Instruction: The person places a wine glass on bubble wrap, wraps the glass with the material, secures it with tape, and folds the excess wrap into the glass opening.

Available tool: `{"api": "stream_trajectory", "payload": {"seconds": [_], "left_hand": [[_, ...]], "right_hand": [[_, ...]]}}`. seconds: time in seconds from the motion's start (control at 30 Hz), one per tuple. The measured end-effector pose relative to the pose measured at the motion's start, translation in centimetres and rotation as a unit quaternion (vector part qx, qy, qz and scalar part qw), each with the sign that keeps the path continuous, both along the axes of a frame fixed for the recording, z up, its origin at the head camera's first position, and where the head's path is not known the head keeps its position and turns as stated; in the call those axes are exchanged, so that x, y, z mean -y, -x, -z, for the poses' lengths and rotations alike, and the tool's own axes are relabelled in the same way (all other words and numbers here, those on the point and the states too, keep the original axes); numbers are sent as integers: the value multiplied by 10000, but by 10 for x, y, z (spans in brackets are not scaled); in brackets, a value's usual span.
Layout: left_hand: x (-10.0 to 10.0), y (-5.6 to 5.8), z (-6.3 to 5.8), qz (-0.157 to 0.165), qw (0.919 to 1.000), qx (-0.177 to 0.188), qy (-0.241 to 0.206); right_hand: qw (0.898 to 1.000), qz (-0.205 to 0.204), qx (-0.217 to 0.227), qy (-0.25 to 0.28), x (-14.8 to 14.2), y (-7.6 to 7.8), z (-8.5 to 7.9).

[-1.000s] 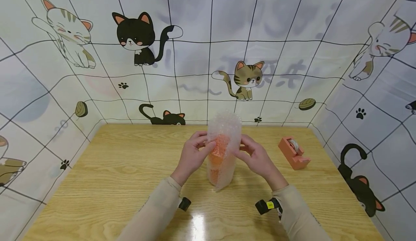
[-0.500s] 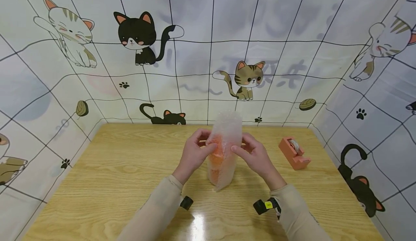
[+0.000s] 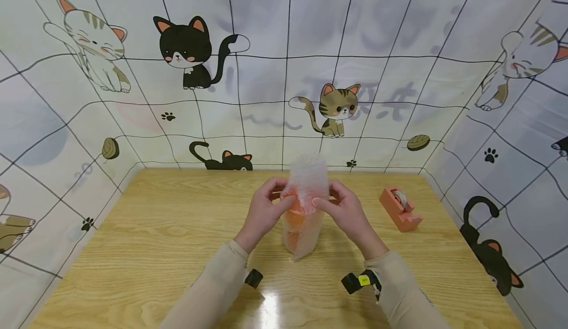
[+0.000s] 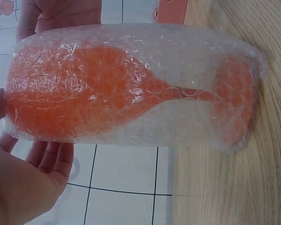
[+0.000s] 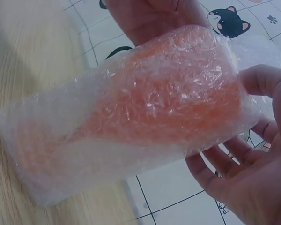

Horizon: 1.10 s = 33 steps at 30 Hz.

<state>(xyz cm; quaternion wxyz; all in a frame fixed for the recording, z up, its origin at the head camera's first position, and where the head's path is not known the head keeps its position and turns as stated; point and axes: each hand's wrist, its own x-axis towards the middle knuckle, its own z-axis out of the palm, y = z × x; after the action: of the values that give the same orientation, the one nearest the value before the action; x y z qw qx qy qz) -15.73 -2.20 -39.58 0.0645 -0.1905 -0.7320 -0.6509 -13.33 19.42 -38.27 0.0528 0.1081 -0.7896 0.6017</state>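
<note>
An orange wine glass (image 4: 98, 89), rolled in clear bubble wrap (image 3: 308, 168), stands upright on the wooden table. Its bowl, stem and round foot show through the wrap in the left wrist view. The left hand (image 3: 262, 213) holds the upper left side, thumb on the front and fingers round behind. On the other side the right hand (image 3: 350, 215) grips the wrap, its thumb pressing near the glass's rim and its fingers curled at the back. Above the rim, loose wrap sticks up. Fingertips behind the roll are hidden in the head view.
A coral tape dispenser (image 3: 400, 209) with a roll of clear tape sits to the right on the wooden table (image 3: 177, 230). Cloth walls (image 3: 257, 77) printed with cats enclose the back and both sides.
The right thumb has shifted left and slightly up over the front of the wrap. The wrap looks slightly narrower at the top. The left hand stays nearly in place.
</note>
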Motion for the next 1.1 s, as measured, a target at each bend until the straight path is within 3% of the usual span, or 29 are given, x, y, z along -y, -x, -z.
{"api": "stream_trajectory", "payload": {"seconds": [0.33,0.67,0.87,1.1], "left_hand": [[2,-1,2,110,9999,-87,63],[0,-1,-3,-33,9985,434,343],[-1,-1,-5,0,9985,447,321],[-1,-1,-4,1,9993,328,178]], "right_hand": [[9986,372,371,59,11,1,-9],[9977,499,460,59,16,0,-11],[9987,335,39,-379,7,0,-7],[9980,-70,-610,-151,-4,0,-2]]}}
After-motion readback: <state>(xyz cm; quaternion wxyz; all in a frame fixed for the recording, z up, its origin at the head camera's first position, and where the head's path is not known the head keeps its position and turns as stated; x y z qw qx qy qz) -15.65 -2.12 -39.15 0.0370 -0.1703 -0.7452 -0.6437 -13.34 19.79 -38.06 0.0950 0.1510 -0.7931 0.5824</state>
